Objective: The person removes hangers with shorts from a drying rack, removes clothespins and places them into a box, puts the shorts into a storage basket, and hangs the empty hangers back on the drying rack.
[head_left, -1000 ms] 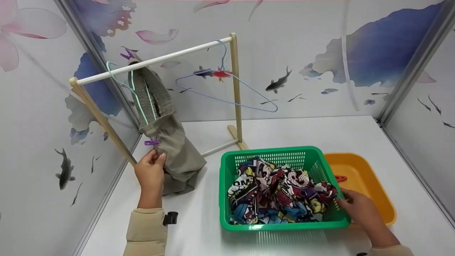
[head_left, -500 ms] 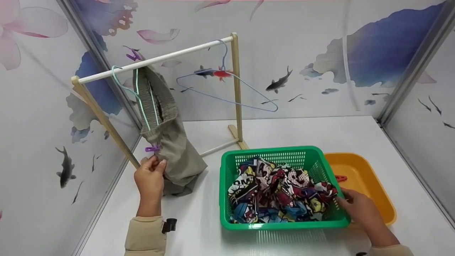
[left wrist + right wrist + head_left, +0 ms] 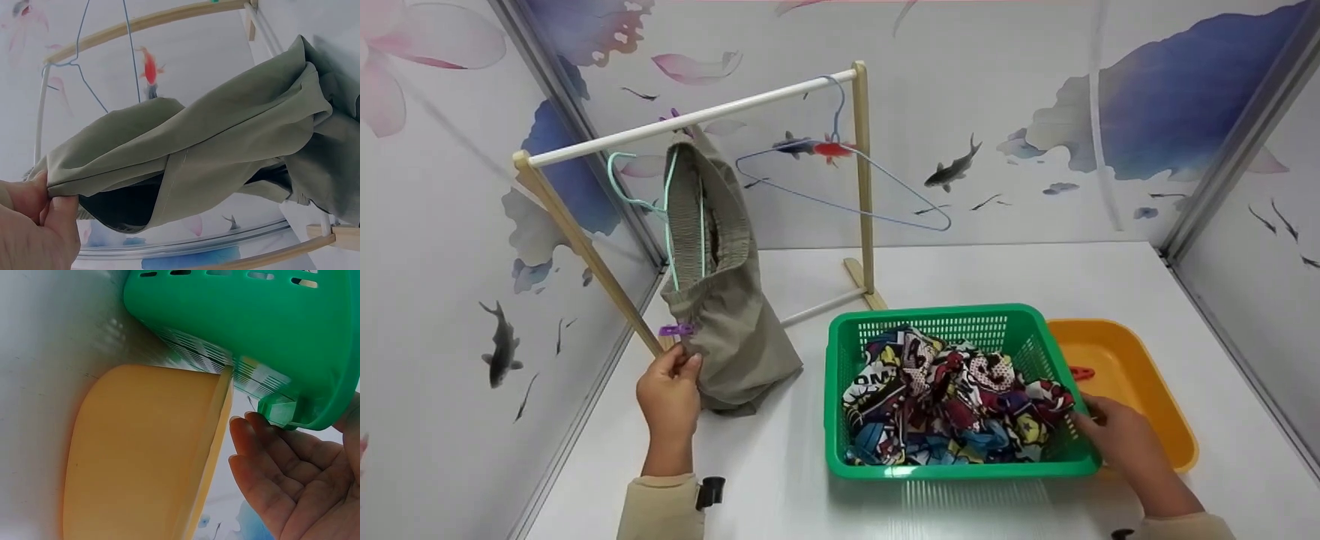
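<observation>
In the head view my left hand [image 3: 669, 390] pinches the edge of a khaki elastic-waist garment [image 3: 735, 330], below a purple clothespin [image 3: 676, 330]. The garment hangs sideways with a mint-green hanger [image 3: 667, 225] inside its waist; its lower end reaches the tabletop. The hanger's hook shows below the rail, and another purple clothespin [image 3: 673, 115] shows at the rail. The left wrist view shows thumb and fingers [image 3: 59, 216] pinching the cloth. My right hand [image 3: 1125, 439] rests at the right rim of a green basket [image 3: 960, 471], its fingers [image 3: 264, 455] loosely extended outside it.
A drying rack with wooden posts [image 3: 864, 187] and a white rail [image 3: 765, 97] stands at the back left. A blue hanger [image 3: 844, 206] hangs from it. The basket holds colourful printed cloth [image 3: 952, 397]. It overlaps a yellow tray [image 3: 1155, 405] with a red clothespin [image 3: 1081, 373].
My left hand has drawn the garment and mint hanger down and turned them; the hook, earlier overlapping the rail, now shows below it. The upper clothespin moved right. My right hand stayed at the basket.
</observation>
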The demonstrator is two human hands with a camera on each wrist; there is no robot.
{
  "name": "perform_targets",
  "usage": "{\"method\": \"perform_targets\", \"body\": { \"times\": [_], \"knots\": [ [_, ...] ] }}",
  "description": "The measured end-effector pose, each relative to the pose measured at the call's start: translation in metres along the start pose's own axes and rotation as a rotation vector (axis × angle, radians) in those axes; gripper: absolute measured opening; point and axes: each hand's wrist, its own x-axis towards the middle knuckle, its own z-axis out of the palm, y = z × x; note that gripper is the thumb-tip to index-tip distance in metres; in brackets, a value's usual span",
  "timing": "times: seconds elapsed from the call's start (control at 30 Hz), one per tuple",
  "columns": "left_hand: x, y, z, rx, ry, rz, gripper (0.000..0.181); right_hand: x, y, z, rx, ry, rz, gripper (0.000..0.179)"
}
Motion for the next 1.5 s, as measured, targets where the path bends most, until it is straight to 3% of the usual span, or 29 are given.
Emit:
{"method": "perform_targets", "body": {
  "times": [0.27, 0.5, 0.67, 0.87, 1.1, 1.37, 1.5],
  "knots": [
    [-0.006, -0.008, -0.008, 0.07, 0.018, 0.053, 0.022, 0.0, 0.0, 0.0, 0.006, -0.012, 0.02, 0.066],
    [-0.008, -0.018, -0.012, 0.122, 0.102, 0.153, 0.019, 0.0, 0.001, 0.001, 0.011, -0.012, 0.03, 0.067],
    [-0.009, -0.024, -0.013, 0.15, 0.154, 0.182, 0.015, -0.001, 0.001, 0.002, 0.016, 0.002, 0.02, 0.067],
    [-0.011, -0.025, -0.014, 0.13, 0.198, 0.203, 0.014, -0.001, 0.002, 0.005, 0.014, 0.037, -0.014, 0.062],
    [-0.009, -0.026, -0.015, 0.119, 0.242, 0.216, 0.014, -0.001, 0.0, 0.003, 0.024, 0.0, 0.02, 0.064],
    [-0.005, -0.028, -0.018, 0.146, 0.336, 0.349, 0.01, -0.001, -0.002, 0.001, 0.03, -0.003, 0.014, 0.062],
    [-0.006, -0.024, -0.02, 0.153, 0.358, 0.36, 0.008, 0.0, -0.002, 0.0, 0.035, -0.012, 0.022, 0.062]
  ]
}}
